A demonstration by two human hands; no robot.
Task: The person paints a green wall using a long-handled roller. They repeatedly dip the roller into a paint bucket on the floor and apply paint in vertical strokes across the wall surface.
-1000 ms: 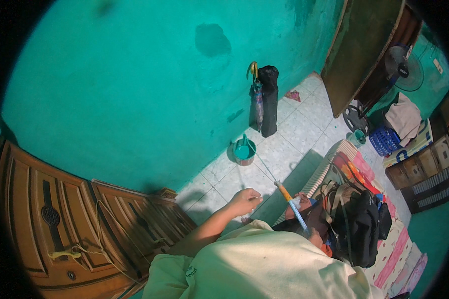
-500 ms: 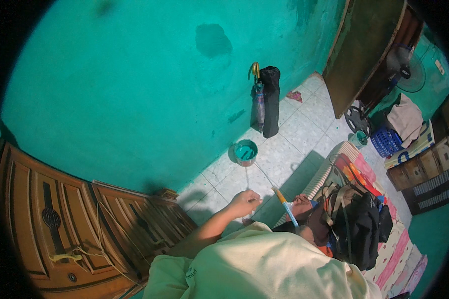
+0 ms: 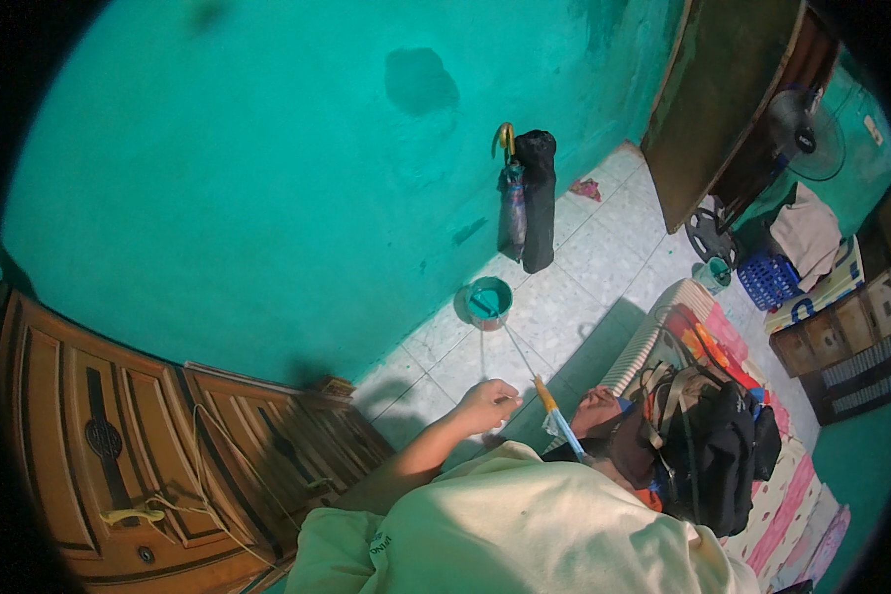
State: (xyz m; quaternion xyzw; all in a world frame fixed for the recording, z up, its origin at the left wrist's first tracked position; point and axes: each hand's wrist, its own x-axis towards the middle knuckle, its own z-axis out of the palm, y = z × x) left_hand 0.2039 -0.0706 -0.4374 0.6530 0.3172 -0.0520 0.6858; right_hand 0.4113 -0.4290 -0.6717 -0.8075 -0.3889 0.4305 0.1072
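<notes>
My left hand (image 3: 489,404) is closed, thumb pressed to the fingers, in front of my body. A thin pale line like a cord runs from the bucket to it, but what its fingers hold is too small to make out. The bucket (image 3: 488,322), with teal paint and a paint-covered tool inside, is beyond it, near the wall. To the right, a pole (image 3: 561,426) with an orange and blue grip slants down towards me, a thin rod leading from its tip to the bucket. My right hand (image 3: 609,471), partly hidden by my shirt, grips its lower end.
A teal wall (image 3: 247,198) with darker patches rises ahead. An umbrella (image 3: 515,203) and a long black bag (image 3: 538,203) lean there. Wooden doors (image 3: 99,436) stand left. A mattress (image 3: 782,495) bearing a black bag (image 3: 718,436) lies right, beyond it a blue basket (image 3: 767,281) and a fan (image 3: 805,137).
The pole's tip has shifted slightly left and down, closer to my left hand. The tool in the bucket has turned a little. My left hand has barely moved.
</notes>
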